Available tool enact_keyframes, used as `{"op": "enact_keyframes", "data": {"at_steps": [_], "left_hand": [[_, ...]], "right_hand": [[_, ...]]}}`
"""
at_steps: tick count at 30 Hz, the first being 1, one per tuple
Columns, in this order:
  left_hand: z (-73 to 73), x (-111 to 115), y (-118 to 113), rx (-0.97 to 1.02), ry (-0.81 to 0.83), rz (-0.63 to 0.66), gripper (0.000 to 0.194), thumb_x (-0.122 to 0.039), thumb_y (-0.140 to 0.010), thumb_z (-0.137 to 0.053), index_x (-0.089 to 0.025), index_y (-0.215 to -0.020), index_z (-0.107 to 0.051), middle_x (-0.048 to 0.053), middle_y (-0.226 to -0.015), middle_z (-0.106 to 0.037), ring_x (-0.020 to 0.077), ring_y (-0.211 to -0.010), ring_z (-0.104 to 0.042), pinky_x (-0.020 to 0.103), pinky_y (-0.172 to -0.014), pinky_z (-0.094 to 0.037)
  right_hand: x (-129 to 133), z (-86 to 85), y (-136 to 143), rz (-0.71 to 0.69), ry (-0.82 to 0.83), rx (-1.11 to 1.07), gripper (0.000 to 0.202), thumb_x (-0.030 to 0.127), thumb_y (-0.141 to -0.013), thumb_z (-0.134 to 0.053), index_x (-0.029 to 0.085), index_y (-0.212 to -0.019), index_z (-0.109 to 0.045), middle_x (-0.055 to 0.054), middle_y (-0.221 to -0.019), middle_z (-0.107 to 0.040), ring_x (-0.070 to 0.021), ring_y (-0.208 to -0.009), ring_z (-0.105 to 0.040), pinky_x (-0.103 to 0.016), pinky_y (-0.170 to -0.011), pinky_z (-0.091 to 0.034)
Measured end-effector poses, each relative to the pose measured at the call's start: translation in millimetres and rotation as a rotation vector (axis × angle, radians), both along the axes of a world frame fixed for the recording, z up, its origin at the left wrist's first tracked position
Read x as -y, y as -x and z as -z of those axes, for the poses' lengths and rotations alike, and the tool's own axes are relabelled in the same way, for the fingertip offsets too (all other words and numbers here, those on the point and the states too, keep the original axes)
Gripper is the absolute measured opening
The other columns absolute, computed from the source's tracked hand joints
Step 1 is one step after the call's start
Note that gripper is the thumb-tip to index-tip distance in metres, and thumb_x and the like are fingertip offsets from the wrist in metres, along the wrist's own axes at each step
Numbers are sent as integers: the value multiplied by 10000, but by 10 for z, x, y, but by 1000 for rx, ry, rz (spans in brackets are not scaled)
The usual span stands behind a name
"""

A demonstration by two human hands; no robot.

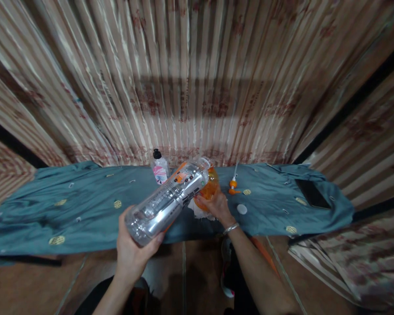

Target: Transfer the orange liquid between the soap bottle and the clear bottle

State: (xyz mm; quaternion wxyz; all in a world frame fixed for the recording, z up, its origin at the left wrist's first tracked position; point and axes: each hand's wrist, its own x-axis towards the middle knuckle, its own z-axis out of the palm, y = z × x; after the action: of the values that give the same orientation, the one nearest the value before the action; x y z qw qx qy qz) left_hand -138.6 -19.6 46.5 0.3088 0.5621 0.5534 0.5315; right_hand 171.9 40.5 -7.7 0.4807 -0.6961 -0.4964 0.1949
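My left hand [134, 249] is wrapped round the base of a large clear plastic bottle [167, 201] with a silver label. The bottle is tilted, its neck up and to the right, over the orange bottle. Closed round a translucent orange bottle [211, 183] is my right hand [216, 204]; the clear bottle's neck partly hides its top, so I cannot tell whether the two mouths touch. Crumpled white tissue [201, 212] lies under the orange bottle. To the right are an orange pump head [233, 186] with a pale tube and a round white disc [242, 209].
A small clear bottle [160, 170] with a black cap and pink label stands behind the clear bottle. A dark phone [311, 194] lies at the right on the blue-green cloth [95, 210] covering the narrow table. Striped curtains [190, 87] hang close behind.
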Motion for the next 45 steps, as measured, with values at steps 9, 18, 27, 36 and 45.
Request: {"op": "enact_keyframes", "data": {"at_steps": [9,18,27,36,45], "left_hand": [[46,-16,-4,-5,-21,13,971,-659,-589,-1073,-241,-1342,-625,139,-1232,-838,417,-1102,-873,579,-992,-719],[122,-105,103,-11,-45,63,970,-656,-674,-1076,-230,-1416,-620,160,-1318,-838,393,-1169,-869,542,-1031,-705],[14,-135,7,-7,-76,49,913,-703,-703,-1047,-220,-1387,-683,154,-1315,-828,408,-1212,-825,568,-1107,-674],[-136,-106,-139,44,-67,28,788,-664,-728,-1018,-249,-1319,-702,121,-1305,-810,381,-1182,-804,589,-1211,-638],[-140,-77,-183,92,-41,12,859,-624,-677,-1028,-247,-1359,-667,129,-1306,-798,397,-1182,-800,566,-1146,-646]], "right_hand": [[-7,-29,58,-3,-25,-45,551,261,-800,-1044,311,-1225,-696,-112,-1172,-960,-423,-1153,-956,-595,-1031,-803],[-26,20,33,-4,-24,-14,536,279,-798,-1032,279,-1208,-686,-102,-1102,-952,-402,-1092,-963,-522,-956,-807],[-42,9,61,33,-24,-5,596,284,-782,-1040,254,-1282,-716,-111,-1168,-958,-385,-1136,-961,-483,-991,-787],[-41,-49,66,30,27,12,626,281,-798,-1028,190,-1342,-731,-181,-1200,-948,-442,-1163,-949,-561,-1046,-780],[-35,21,0,2,9,42,644,364,-810,-1032,235,-1360,-723,-154,-1234,-952,-443,-1188,-944,-639,-1070,-786]]}}
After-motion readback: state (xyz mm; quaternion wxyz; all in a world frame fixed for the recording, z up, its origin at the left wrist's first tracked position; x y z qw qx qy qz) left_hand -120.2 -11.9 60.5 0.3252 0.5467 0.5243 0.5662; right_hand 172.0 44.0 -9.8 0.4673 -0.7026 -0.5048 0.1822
